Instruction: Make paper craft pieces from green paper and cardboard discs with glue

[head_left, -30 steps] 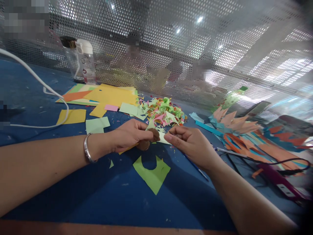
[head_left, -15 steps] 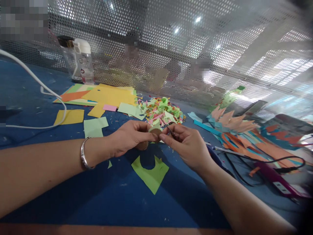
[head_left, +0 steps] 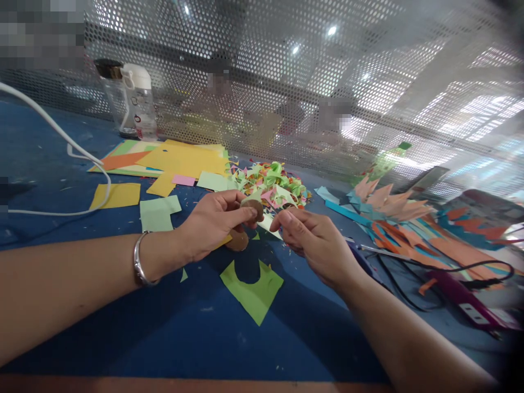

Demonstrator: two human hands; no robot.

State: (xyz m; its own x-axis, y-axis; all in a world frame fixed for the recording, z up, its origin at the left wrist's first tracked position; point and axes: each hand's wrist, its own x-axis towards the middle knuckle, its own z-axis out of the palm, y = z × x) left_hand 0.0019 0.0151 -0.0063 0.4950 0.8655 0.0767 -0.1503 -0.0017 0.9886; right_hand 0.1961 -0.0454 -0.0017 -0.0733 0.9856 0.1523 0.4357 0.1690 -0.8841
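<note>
Between the thumb and fingers of my left hand [head_left: 216, 221] is a small brown disc [head_left: 254, 207], with a pale green paper piece behind it. My right hand [head_left: 317, 234] is closed just to the right, apart from the disc. A little of the dark metal scissors [head_left: 290, 206] shows above its fingers; the rest is hidden. Under my left hand a second brown disc [head_left: 238, 241] lies on the table. Nearer to me rests a bright green paper [head_left: 254, 300] with a rounded notch cut from its top edge.
Colourful paper scraps [head_left: 282, 177] are heaped beyond my hands. Yellow sheets [head_left: 186, 158] and two bottles [head_left: 141, 103] stand back left, near a white cable [head_left: 49, 120]. Orange and blue cut paper [head_left: 393, 210] and a purple power strip [head_left: 462, 303] lie right. A perforated metal screen [head_left: 262, 82] rises behind.
My hands have moved apart: the left slightly up and left with the disc, the right slightly away. The scissor blades, seen before against the paper, no longer show clearly.
</note>
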